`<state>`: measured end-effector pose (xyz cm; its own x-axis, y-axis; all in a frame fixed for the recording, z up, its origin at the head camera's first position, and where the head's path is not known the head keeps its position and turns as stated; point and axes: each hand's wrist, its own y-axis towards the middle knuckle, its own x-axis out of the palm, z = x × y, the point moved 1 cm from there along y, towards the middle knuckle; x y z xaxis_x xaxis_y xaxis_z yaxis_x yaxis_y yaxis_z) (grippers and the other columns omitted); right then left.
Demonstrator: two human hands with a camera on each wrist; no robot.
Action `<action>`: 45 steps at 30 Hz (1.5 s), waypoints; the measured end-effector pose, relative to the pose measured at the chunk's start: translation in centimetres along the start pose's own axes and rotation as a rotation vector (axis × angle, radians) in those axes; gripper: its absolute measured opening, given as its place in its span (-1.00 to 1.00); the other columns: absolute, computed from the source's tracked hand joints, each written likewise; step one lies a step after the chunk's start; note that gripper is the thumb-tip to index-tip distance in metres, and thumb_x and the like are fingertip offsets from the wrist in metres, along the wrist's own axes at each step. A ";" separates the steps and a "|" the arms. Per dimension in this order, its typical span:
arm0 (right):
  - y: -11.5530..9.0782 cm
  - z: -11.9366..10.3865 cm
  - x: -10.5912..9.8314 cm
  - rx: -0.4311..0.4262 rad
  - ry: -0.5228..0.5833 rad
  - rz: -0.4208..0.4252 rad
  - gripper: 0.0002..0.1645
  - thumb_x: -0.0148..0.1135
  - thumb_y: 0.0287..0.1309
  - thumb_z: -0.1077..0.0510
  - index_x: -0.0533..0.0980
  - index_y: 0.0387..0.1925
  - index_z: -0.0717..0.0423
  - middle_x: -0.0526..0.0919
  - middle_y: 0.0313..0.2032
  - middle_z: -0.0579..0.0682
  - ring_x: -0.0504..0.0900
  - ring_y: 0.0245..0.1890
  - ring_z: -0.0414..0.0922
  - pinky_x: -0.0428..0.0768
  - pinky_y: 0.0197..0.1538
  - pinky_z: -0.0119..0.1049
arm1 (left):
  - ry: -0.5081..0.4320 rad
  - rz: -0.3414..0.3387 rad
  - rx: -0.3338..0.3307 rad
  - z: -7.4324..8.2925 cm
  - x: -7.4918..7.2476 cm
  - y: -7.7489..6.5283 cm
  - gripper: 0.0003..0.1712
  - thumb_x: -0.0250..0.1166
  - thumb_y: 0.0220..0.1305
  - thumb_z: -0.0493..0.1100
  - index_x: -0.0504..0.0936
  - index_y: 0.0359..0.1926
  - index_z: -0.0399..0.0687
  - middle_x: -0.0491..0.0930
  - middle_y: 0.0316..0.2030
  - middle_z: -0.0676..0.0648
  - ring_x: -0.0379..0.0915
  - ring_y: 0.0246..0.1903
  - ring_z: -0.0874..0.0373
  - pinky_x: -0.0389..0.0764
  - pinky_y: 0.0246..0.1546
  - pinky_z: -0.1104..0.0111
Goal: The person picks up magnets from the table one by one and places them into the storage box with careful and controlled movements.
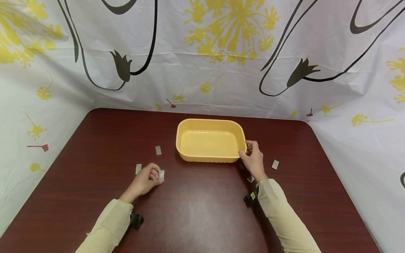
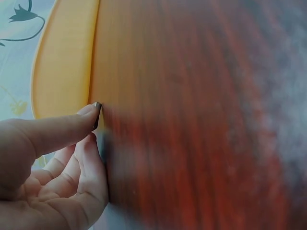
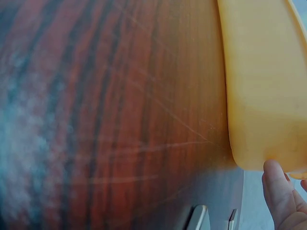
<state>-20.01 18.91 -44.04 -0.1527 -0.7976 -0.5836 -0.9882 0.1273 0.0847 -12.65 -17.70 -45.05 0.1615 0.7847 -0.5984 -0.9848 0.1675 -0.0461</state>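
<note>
A small flat silver rectangular piece is pinched between the thumb and fingers of my left hand, in front of the bin's left end. The left wrist view shows the piece edge-on, as a thin dark sliver at the thumb tip. My right hand grips the right end of a yellow plastic bin, its thumb against the near corner and its other fingers farther along that side. Part of those fingers is hidden behind the bin in the right wrist view.
Two similar silver pieces, one farther back and one to the left, lie near my left hand. On the right, one piece lies beyond my right hand and another by its wrist. A patterned curtain borders the dark table.
</note>
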 end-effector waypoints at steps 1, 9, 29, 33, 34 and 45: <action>0.0 0.0 0.0 0.001 0.001 -0.002 -0.48 0.06 0.07 0.19 0.25 0.11 0.16 0.47 -0.12 0.19 0.51 -0.21 0.02 0.49 -0.27 -0.20 | 0.008 -0.001 -0.001 0.0 0.0 0.0 -0.66 0.34 -0.08 -0.41 0.39 -0.26 -0.29 0.43 -0.48 -0.07 0.37 -0.48 0.16 0.39 -0.43 0.38; -0.1 0.0 0.1 -0.012 -0.001 0.009 -0.47 0.06 0.07 0.20 0.25 0.11 0.18 0.48 -0.11 0.19 0.51 -0.22 0.02 0.48 -0.29 -0.20 | 0.022 -0.023 -0.009 -0.3 -0.1 0.0 -0.69 0.30 0.01 -0.34 0.40 -0.22 -0.30 0.45 -0.47 -0.05 0.38 -0.47 0.16 0.41 -0.41 0.32; -0.1 0.3 0.2 -0.015 0.011 0.028 -0.48 0.07 0.04 0.20 0.27 0.09 0.16 0.49 -0.14 0.19 0.52 -0.23 0.02 0.48 -0.31 -0.23 | -0.042 -0.047 -0.010 -0.5 -0.2 0.0 -0.77 0.20 0.10 -0.34 0.38 -0.22 -0.30 0.46 -0.44 -0.07 0.37 -0.47 0.16 0.40 -0.42 0.33; -0.1 0.2 0.2 -0.023 0.010 0.025 -0.48 0.07 0.04 0.21 0.26 0.09 0.16 0.49 -0.14 0.18 0.52 -0.25 0.01 0.48 -0.31 -0.22 | -0.129 -0.062 -0.042 -0.7 -0.5 0.1 -0.77 0.18 0.11 -0.36 0.36 -0.20 -0.32 0.45 -0.42 -0.10 0.37 -0.47 0.14 0.40 -0.44 0.34; -0.2 0.2 0.2 -0.024 0.010 0.023 -0.48 0.07 0.04 0.20 0.26 0.09 0.16 0.49 -0.14 0.18 0.52 -0.25 0.01 0.48 -0.31 -0.23 | -0.149 -0.069 -0.050 -0.8 -0.5 0.1 -0.76 0.18 0.12 -0.36 0.36 -0.19 -0.33 0.44 -0.42 -0.11 0.37 -0.48 0.14 0.41 -0.45 0.34; -0.1 0.2 0.2 -0.020 0.012 0.030 -0.48 0.07 0.04 0.20 0.26 0.09 0.17 0.50 -0.14 0.18 0.53 -0.25 0.01 0.49 -0.29 -0.20 | -0.275 -0.144 -0.091 -0.8 -0.9 0.3 -0.70 0.12 0.20 -0.34 0.32 -0.08 -0.44 0.43 -0.35 -0.18 0.44 -0.41 0.07 0.53 -0.38 0.30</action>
<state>-19.91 18.87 -44.27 -0.1822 -0.8005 -0.5709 -0.9831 0.1392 0.1186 -13.17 -18.83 -45.15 0.2989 0.8907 -0.3424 -0.9502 0.2445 -0.1934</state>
